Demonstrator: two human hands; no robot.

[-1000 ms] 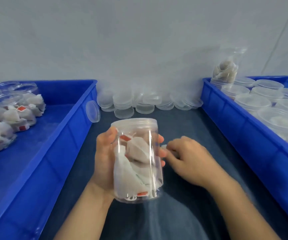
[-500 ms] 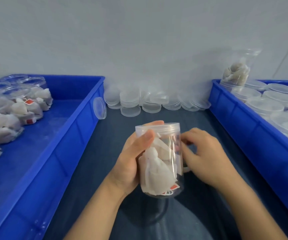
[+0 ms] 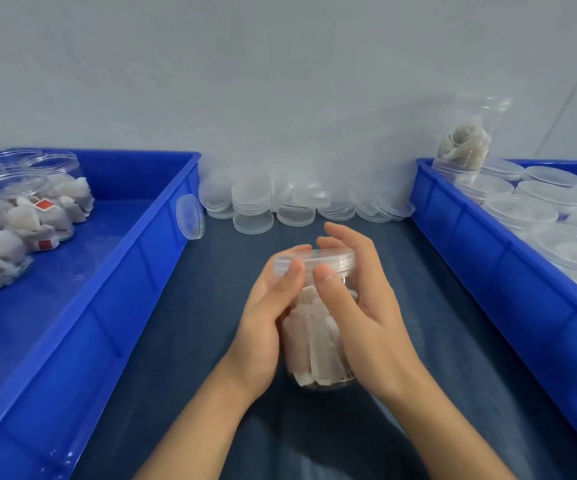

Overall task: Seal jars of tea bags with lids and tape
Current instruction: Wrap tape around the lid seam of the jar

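A clear plastic jar (image 3: 314,351) full of white tea bags stands upright at the centre of the dark blue table, with a clear lid (image 3: 328,259) on top. My left hand (image 3: 266,323) grips the jar's left side, thumb up against the lid's rim. My right hand (image 3: 359,306) wraps the right side, its thumb pressing the jar's front just under the lid and its fingers curved behind the lid. Any tape on the jar is too clear to make out.
Loose clear lids (image 3: 266,206) are stacked along the back wall. One lid (image 3: 190,217) leans on the left blue bin (image 3: 134,271), which holds unlidded jars of tea bags (image 3: 37,209). The right blue bin (image 3: 487,271) holds lidded jars (image 3: 519,213).
The jar has gone from tilted in the air to upright at the table's centre. My right hand came off the table and closed round the jar's right side, thumb at the lid.
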